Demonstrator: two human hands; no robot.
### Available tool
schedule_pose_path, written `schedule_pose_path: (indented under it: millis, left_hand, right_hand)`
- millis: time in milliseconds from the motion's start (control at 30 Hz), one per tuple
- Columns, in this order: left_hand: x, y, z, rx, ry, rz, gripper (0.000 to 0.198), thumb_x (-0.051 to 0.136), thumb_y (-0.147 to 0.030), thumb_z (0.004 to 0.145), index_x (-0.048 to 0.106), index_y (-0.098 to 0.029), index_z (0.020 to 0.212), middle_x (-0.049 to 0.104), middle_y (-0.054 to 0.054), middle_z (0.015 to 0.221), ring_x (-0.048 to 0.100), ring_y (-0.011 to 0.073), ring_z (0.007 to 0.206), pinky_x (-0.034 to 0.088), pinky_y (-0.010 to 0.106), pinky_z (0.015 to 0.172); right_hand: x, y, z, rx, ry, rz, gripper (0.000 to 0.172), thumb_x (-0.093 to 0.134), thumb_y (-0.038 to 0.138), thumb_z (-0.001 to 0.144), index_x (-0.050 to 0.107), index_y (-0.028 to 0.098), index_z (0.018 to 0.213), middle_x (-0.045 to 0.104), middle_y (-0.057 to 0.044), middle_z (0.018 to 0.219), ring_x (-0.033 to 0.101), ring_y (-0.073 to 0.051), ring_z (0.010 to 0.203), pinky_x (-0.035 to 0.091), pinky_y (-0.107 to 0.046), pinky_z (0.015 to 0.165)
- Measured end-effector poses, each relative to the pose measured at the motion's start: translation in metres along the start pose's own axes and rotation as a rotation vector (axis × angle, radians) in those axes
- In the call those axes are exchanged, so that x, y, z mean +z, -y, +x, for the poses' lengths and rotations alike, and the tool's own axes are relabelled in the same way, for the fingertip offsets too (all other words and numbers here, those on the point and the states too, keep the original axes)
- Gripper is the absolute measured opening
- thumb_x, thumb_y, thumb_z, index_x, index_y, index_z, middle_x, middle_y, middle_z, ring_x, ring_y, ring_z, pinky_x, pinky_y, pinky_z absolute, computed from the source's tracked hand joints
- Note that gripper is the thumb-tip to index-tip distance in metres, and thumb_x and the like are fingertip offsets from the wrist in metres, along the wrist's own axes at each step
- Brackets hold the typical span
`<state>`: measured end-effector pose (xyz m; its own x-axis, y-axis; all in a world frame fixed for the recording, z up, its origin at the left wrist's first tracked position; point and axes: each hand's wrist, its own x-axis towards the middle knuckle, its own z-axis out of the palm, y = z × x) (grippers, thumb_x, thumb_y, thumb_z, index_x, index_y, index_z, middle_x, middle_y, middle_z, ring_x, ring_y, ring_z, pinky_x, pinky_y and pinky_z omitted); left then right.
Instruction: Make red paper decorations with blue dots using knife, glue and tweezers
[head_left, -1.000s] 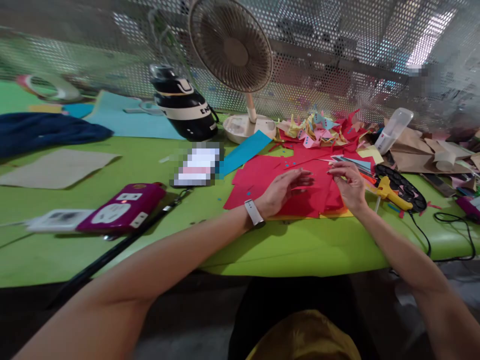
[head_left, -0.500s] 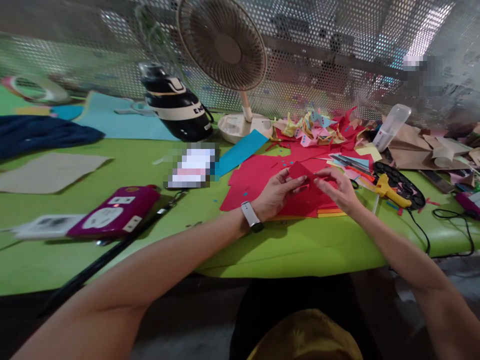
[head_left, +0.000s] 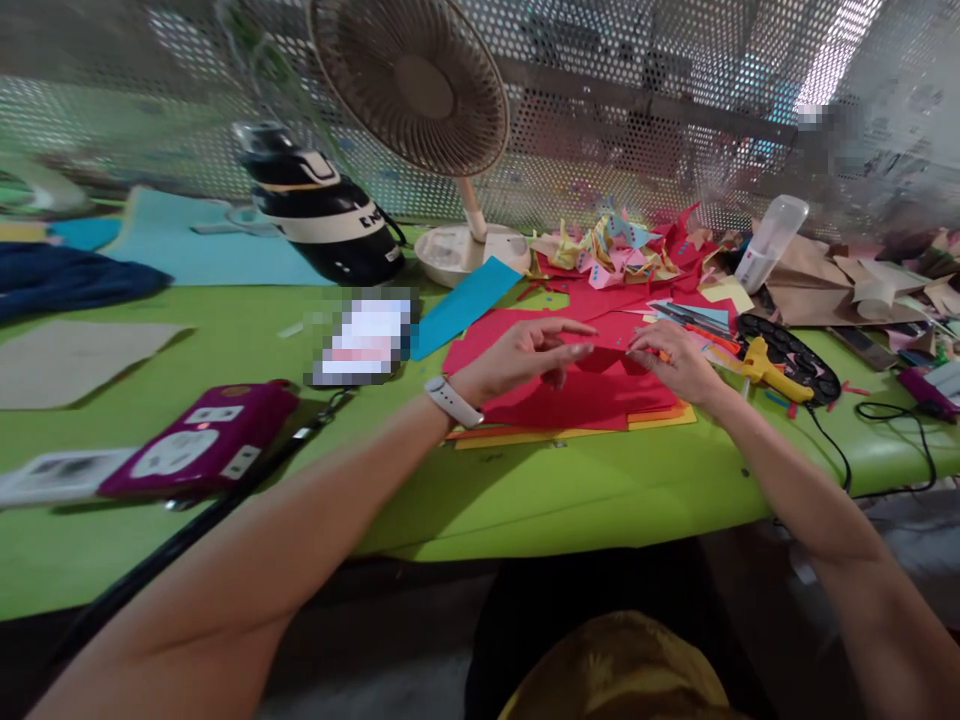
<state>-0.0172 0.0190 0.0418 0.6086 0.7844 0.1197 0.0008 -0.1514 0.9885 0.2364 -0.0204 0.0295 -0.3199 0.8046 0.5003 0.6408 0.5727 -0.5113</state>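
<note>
Above a pile of red paper sheets (head_left: pixel 555 400), a small folded piece of red paper (head_left: pixel 606 358) is pinched at its right edge by my right hand (head_left: pixel 679 365). My left hand (head_left: pixel 525 360) is on the piece's left side, thumb and index finger stretched out and apart, with nothing visible between them. The left fingertips are close to the paper; whether they touch it I cannot tell, red lying against red. Orange and yellow sheets (head_left: pixel 660 420) stick out under the pile's front edge. Just right of my right hand lie scissors (head_left: pixel 690 318) on light paper scraps.
A yellow glue gun (head_left: pixel 776 372) and a black round tray (head_left: pixel 806 365) lie to the right. Behind the pile are cut paper scraps (head_left: pixel 622 255) and a fan (head_left: pixel 431 90). Leftward are a phone (head_left: pixel 367 340), a dark bottle (head_left: pixel 322 215) and a purple power strip (head_left: pixel 202 440).
My left hand has let go of the red piece, moved left and spread its fingers. My right hand keeps its pinch. The view has shifted slightly to the right.
</note>
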Motion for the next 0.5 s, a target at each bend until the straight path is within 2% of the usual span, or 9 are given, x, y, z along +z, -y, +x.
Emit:
schedule_pose_path:
  millis: [67,133,200,267,333,367,433,467,500]
  left_hand:
    - [-0.007,0.002,0.001,-0.017,0.095,0.048,0.036,0.089,-0.042,0.068,0.073,-0.019,0.092,0.065,0.0,0.052,0.06,0.0139,0.044,0.045,0.022,0.045]
    - [-0.011,0.007,0.003,-0.018,0.112,0.038,0.03,0.089,-0.04,0.067,0.072,-0.019,0.081,0.066,0.001,0.054,0.06,0.0139,0.044,0.046,0.022,0.045]
    - [-0.013,0.012,0.005,-0.04,0.106,0.004,0.029,0.09,-0.039,0.067,0.07,-0.019,0.075,0.066,0.002,0.054,0.06,0.0138,0.043,0.046,0.022,0.044]
    - [-0.013,0.016,0.006,-0.065,0.101,-0.022,0.03,0.09,-0.039,0.066,0.069,-0.019,0.074,0.064,0.002,0.053,0.06,0.0139,0.042,0.046,0.022,0.043]
    - [-0.011,0.018,0.007,-0.067,0.107,-0.034,0.03,0.089,-0.04,0.067,0.069,-0.019,0.073,0.066,0.002,0.056,0.06,0.0141,0.043,0.047,0.022,0.044]
    - [-0.011,0.018,0.006,-0.065,0.121,-0.035,0.03,0.089,-0.04,0.068,0.069,-0.019,0.073,0.067,0.003,0.058,0.061,0.0143,0.045,0.048,0.022,0.045]
    - [-0.009,0.017,0.005,-0.063,0.151,-0.023,0.029,0.088,-0.04,0.069,0.069,-0.018,0.072,0.07,0.005,0.062,0.063,0.0146,0.048,0.049,0.022,0.047]
    - [-0.009,0.017,0.004,-0.066,0.161,-0.012,0.029,0.088,-0.04,0.068,0.069,-0.018,0.071,0.07,0.005,0.062,0.063,0.0146,0.049,0.049,0.022,0.048]
    - [-0.008,0.016,0.003,-0.07,0.164,0.0,0.028,0.088,-0.039,0.068,0.07,-0.018,0.071,0.07,0.006,0.062,0.063,0.0147,0.05,0.049,0.022,0.049]
  right_hand:
    - [0.002,-0.005,0.0,-0.007,0.009,0.008,0.015,0.065,0.035,0.092,0.07,0.026,0.081,0.073,-0.009,0.099,0.064,-0.028,0.104,0.045,-0.05,0.099]
    - [0.004,-0.007,0.001,0.017,0.01,0.02,0.016,0.065,0.035,0.093,0.07,0.027,0.08,0.073,-0.009,0.1,0.065,-0.027,0.105,0.046,-0.05,0.101]
    - [0.003,-0.002,0.001,0.044,-0.054,0.023,0.017,0.065,0.039,0.092,0.069,0.026,0.082,0.072,-0.009,0.105,0.064,-0.027,0.109,0.046,-0.049,0.104]
    - [-0.001,0.016,-0.001,0.051,-0.174,0.055,0.022,0.064,0.047,0.091,0.07,0.026,0.086,0.069,-0.009,0.112,0.061,-0.027,0.117,0.044,-0.049,0.108]
    - [-0.011,0.044,-0.005,0.044,-0.215,0.188,0.032,0.06,0.056,0.092,0.07,0.025,0.087,0.069,-0.008,0.11,0.062,-0.025,0.115,0.046,-0.046,0.106]
    - [-0.018,0.061,-0.008,0.056,-0.167,0.317,0.039,0.053,0.06,0.094,0.07,0.026,0.085,0.069,-0.007,0.102,0.065,-0.023,0.108,0.05,-0.043,0.1]
    - [-0.031,0.095,-0.015,0.05,0.15,0.551,0.053,0.041,0.069,0.095,0.072,0.026,0.086,0.071,-0.006,0.093,0.068,-0.023,0.099,0.056,-0.041,0.088]
    - [-0.036,0.11,-0.02,0.028,0.306,0.602,0.059,0.042,0.075,0.091,0.074,0.026,0.088,0.072,-0.007,0.093,0.069,-0.024,0.098,0.056,-0.04,0.085]
    - [-0.04,0.122,-0.024,0.016,0.395,0.611,0.059,0.05,0.079,0.085,0.075,0.026,0.089,0.072,-0.008,0.092,0.07,-0.026,0.099,0.057,-0.04,0.083]
